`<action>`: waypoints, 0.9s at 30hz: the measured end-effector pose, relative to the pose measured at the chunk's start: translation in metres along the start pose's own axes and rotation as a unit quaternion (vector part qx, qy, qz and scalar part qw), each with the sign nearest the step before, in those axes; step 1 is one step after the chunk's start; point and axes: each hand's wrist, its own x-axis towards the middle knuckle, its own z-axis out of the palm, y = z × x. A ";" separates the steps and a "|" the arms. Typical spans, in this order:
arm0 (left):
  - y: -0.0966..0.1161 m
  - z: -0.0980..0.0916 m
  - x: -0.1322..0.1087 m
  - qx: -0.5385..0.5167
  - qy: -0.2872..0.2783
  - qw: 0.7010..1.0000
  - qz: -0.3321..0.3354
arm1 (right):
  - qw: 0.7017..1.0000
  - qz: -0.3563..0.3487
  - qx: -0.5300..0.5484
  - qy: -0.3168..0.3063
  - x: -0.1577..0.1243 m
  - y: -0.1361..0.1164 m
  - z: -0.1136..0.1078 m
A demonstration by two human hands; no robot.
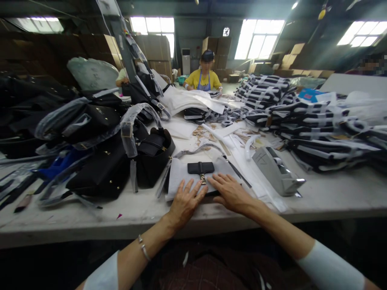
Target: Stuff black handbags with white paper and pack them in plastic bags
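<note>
A black handbag with white sheet material (178, 177) over its front lies before me on the white table (136, 215). Its black flap tab (200, 167) with a gold clasp (203, 179) shows through the sheet. My left hand (186, 201) rests with fingers spread on the sheet's lower left part, beside the clasp. On the right of the clasp, my right hand (231, 193) lies flat with its fingers apart. Neither hand grips anything. The wrapped strap (199, 148) arches behind the bag.
Black bags with wrapped straps (152, 161) crowd the left. A grey tape dispenser (276, 171) stands right of my hands. Behind it are stacked wrapped black pieces (314, 121). White sheets (190, 100) and scraps lie ahead, near a person in yellow (204, 78) across the table.
</note>
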 end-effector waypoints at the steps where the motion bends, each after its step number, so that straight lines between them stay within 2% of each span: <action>1: 0.000 0.001 -0.001 0.002 0.009 1.000 -0.004 | 0.999 0.006 0.031 -0.018 0.009 0.000 -0.011; 3: -0.001 0.004 -0.002 0.006 0.029 1.000 -0.007 | 0.997 0.027 0.071 -0.022 0.032 0.002 -0.030; 5: -0.001 0.008 -0.003 0.006 0.051 0.999 -0.008 | 0.996 0.061 0.062 -0.008 0.054 0.007 -0.036; 8: 0.002 0.016 -0.003 -0.016 0.103 0.994 -0.032 | 0.990 0.127 0.029 -0.049 0.072 0.022 -0.022; 11: 0.005 0.024 -0.002 -0.045 0.150 0.986 -0.059 | 0.980 0.164 0.055 -0.096 0.074 0.037 0.000; 13: 0.007 0.026 -0.001 -0.058 0.171 0.981 -0.067 | 0.977 0.165 0.099 -0.088 0.075 0.048 0.005; 15: 0.006 0.026 -0.001 -0.068 0.188 0.977 -0.070 | 0.974 0.164 0.142 -0.067 0.081 0.062 -0.002; 18: 0.005 0.023 -0.001 -0.081 0.203 0.973 -0.068 | 0.969 0.208 0.135 -0.016 0.101 0.097 -0.022; 21: 0.004 0.024 0.002 -0.087 0.219 0.969 -0.072 | 0.956 0.285 0.057 0.035 0.129 0.144 -0.033; 24: 0.008 0.035 0.007 -0.078 0.259 0.959 -0.079 | 0.946 0.317 -0.029 0.060 0.159 0.193 -0.027; 27: 0.013 0.051 0.012 -0.066 0.317 0.939 -0.111 | 0.953 0.283 -0.094 0.047 0.189 0.236 -0.011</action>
